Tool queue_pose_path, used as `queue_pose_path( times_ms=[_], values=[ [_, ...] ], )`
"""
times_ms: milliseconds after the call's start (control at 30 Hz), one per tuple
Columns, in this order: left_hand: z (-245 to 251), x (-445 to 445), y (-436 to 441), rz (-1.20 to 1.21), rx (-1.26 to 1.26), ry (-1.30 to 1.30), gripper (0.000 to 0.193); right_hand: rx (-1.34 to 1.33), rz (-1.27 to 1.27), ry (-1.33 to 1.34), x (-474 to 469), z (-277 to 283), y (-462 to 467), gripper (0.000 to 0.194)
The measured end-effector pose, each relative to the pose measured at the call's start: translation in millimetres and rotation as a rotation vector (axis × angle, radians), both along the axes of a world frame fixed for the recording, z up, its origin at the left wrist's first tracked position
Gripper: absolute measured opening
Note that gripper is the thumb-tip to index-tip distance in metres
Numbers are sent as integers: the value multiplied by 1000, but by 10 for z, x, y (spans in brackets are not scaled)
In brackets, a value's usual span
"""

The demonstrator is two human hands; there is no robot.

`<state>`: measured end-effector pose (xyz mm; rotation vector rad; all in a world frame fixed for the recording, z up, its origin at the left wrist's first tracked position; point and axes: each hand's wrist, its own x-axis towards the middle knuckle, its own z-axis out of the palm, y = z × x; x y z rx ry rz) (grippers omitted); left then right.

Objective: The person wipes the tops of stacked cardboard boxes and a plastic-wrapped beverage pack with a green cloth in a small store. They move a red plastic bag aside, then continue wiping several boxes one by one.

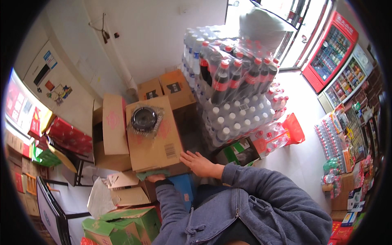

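Observation:
A large cardboard box (153, 153) stands in front of me, pink print and a barcode on its top. On that top lies a round, glossy black object (144, 118) in clear plastic wrap; its exact kind is unclear. My right hand (197, 163) rests flat against the box's near right corner, its fingers extended. Along the near lower edge, my left hand (155, 177) is at a green cloth (150, 174), which it appears to hold against the box side. The cloth and box edge hide part of its fingers.
An open carton (114, 128) adjoins the box's left side. Shrink-wrapped cola bottles (235, 73) are stacked on white-capped bottles (242, 118) at right. Torn green cartons (122, 225) and a blue box (183, 186) sit near my body. A red drinks fridge (330, 49) stands beyond.

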<state>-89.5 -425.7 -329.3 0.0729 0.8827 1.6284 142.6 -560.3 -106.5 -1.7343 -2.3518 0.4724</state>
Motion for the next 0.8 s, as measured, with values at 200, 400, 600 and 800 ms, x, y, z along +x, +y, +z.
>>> queue_pose_path(
  times_ms=[200,400,600,800],
  values=[
    [-241,-20,8,-123,54,33,55,-55,29,-44,13,28,-4,64],
    [-220,32,-45,-22,-67,154,53,-38,29,-36,-27,26,20,81],
    [-407,-23,-55,-41,-163,169,54,-146,27,-34,33,100,3,74],
    [-535,66,-49,-52,-185,182,53,-153,27,48,43,14,-31,74]
  ],
)
